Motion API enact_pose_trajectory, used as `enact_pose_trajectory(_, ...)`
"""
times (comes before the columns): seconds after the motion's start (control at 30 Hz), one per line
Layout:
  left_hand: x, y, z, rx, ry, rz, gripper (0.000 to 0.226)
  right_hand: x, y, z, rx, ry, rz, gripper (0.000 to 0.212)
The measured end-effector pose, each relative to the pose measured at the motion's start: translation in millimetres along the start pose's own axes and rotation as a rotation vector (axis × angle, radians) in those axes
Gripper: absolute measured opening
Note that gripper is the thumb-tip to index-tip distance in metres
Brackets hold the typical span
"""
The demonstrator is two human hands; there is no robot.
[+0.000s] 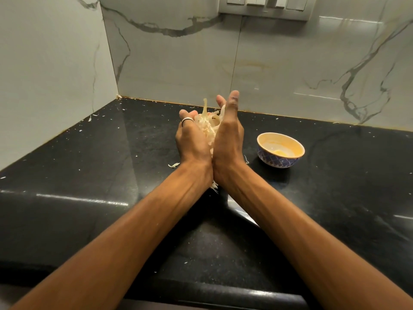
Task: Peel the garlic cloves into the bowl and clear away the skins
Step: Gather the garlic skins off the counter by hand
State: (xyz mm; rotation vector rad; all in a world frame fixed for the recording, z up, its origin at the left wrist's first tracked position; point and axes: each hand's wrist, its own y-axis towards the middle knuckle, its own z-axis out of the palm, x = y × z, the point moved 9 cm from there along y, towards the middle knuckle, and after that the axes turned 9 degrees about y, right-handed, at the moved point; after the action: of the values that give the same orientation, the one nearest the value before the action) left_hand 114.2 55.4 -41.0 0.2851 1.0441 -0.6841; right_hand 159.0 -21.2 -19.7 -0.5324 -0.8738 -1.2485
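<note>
A heap of pale, papery garlic skins (209,126) is caught between my two hands, just above the black counter (89,166). My left hand (192,139), with a silver ring on one finger, curls its fingers round the heap from the left. My right hand (229,135) presses against the heap from the right with its fingers straight and pointing up. A few skin shreds hang out below my wrists. The small bowl (274,161), blue-patterned outside and yellow inside, stands to the right of my hands. A peeled garlic clove (277,152) lies in its bottom.
A loose scrap of skin (173,165) lies on the counter left of my left wrist, and tiny white flakes are scattered over the counter. Marble wall panels (178,70) close off the back and left. A socket and switch plate (266,7) is mounted high on the wall.
</note>
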Motion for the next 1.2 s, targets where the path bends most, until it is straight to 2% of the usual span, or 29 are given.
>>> enact_pose_trajectory(0.2,-8.8,-3.9,6.9,0.031,-0.031,0.023,0.041,6.9,-0.5,2.2,-0.008,-0.102,-0.030,0.040)
enact_pose_trajectory(0.27,-10.9,-2.1,6.6,0.021,-0.003,0.052,0.042,4.9,1.4,6.0,0.034,-0.106,-0.067,0.044)
enact_pose_trajectory(0.33,-11.3,0.0,6.3,0.018,-0.001,0.069,0.042,3.6,6.1,7.0,0.053,-0.062,-0.081,0.029)
enact_pose_trajectory(0.37,-10.8,1.1,7.0,0.023,-0.020,0.067,0.040,2.9,6.2,7.6,0.055,-0.025,-0.062,0.029)
enact_pose_trajectory(0.47,-8.7,2.2,8.2,0.037,-0.083,0.054,0.034,-3.0,7.2,7.3,0.058,0.068,0.000,0.054)
enact_pose_trajectory(0.53,-7.0,2.6,8.4,0.033,-0.105,0.049,0.030,-3.9,5.2,6.5,0.053,0.103,0.034,0.049)
enact_pose_trajectory(0.63,-4.7,5.0,8.8,0.043,-0.101,0.043,0.031,-2.0,2.3,5.3,0.042,0.105,0.066,0.027)
enact_pose_trajectory(0.67,-3.5,5.4,9.0,0.050,-0.097,0.035,0.033,-1.4,2.5,3.8,0.035,0.109,0.069,0.026)
enact_pose_trajectory(0.83,-0.6,7.2,10.6,0.090,-0.185,-0.031,0.052,-6.0,2.0,0.9,0.017,0.190,0.126,0.044)
enact_pose_trajectory(0.9,0.3,7.3,10.4,0.097,-0.181,-0.031,0.061,-9.3,4.3,-2.1,-0.008,0.213,0.127,0.045)
enact_pose_trajectory(1.2,0.1,3.8,10.0,0.096,-0.149,-0.061,0.055,-11.6,1.7,7.0,0.079,0.464,0.208,0.014)
